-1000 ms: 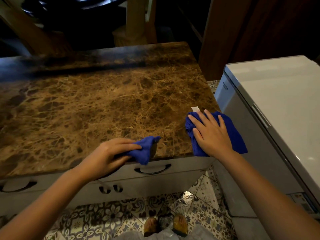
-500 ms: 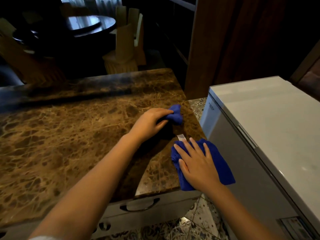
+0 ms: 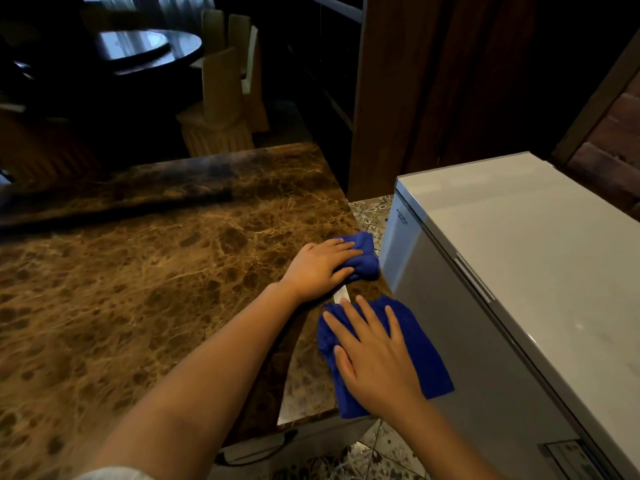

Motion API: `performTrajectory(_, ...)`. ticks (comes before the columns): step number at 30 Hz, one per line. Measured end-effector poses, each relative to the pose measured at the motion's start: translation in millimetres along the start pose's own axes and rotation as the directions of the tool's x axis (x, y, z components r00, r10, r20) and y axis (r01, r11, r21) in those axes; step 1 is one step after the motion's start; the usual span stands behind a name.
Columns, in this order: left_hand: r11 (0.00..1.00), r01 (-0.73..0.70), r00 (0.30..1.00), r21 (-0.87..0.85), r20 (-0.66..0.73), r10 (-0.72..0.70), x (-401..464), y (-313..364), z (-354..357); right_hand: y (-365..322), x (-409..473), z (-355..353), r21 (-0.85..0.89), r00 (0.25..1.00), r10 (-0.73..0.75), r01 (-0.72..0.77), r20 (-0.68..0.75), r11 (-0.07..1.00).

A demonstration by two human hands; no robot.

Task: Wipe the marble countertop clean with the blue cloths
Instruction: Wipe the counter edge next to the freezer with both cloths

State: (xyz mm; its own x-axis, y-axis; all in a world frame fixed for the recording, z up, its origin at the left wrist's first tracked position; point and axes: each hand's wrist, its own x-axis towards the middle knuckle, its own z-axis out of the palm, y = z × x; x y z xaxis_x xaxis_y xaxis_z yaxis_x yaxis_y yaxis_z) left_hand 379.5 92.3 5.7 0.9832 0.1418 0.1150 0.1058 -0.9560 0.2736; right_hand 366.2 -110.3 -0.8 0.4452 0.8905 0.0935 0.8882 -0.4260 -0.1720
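a: where's everything relative to the freezer?

b: both cloths sit on the countertop at its edge next to the freezer. far cloth is bunched at that edge, just beside the freezer's front corner. near cloth is spread out closer to the person, along the same edge, with its outer side hanging off the marble toward the freezer wall.

a: hands?

b: left hand reaches across from the side away from the freezer, fingers curled and clamped on the far cloth. right hand lies flat on the near cloth, fingers spread apart, pressing down, not pinching anything.

a: the relation that matters for the next stroke?

b: my read: all the unwiped marble lies away from the freezer, so any stroke has to pull back that way. left hand is already the farther one along the edge, so it's better placed for the far strip. right hand is nearer the front lip.

a: cloth orientation?

b: near cloth's long axis runs roughly parallel to the freezer side, front to back. far cloth is a wad, no clear axis. there's a small pale tag on the marble between the two cloths; can't tell what it is.

a: risk?

b: near cloth overhangs the gap by the freezer, so it could slip off if pushed further that way.
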Motion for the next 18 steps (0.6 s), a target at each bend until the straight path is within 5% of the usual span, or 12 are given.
performTrajectory(5,0.982,0.019,0.984,0.188,0.173,-0.052,7,-1,6,0,0,1,-0.005,1.0,0.001,-0.001,0.001,1.0)
performTrajectory(10,0.981,0.075,0.975,0.178,0.195,-0.11,7,4,2,1,0,2,0.012,1.0,-0.006,0.005,0.012,1.0)
performTrajectory(14,0.985,0.172,0.982,0.018,0.077,-0.173,-19,9,-12,0,-1,1,-0.008,1.0,-0.001,0.001,0.006,1.0)
performTrajectory(18,0.965,0.257,0.963,0.044,-0.092,-0.253,-85,10,-35,2,-1,3,0.016,1.0,-0.017,0.017,0.008,1.0)
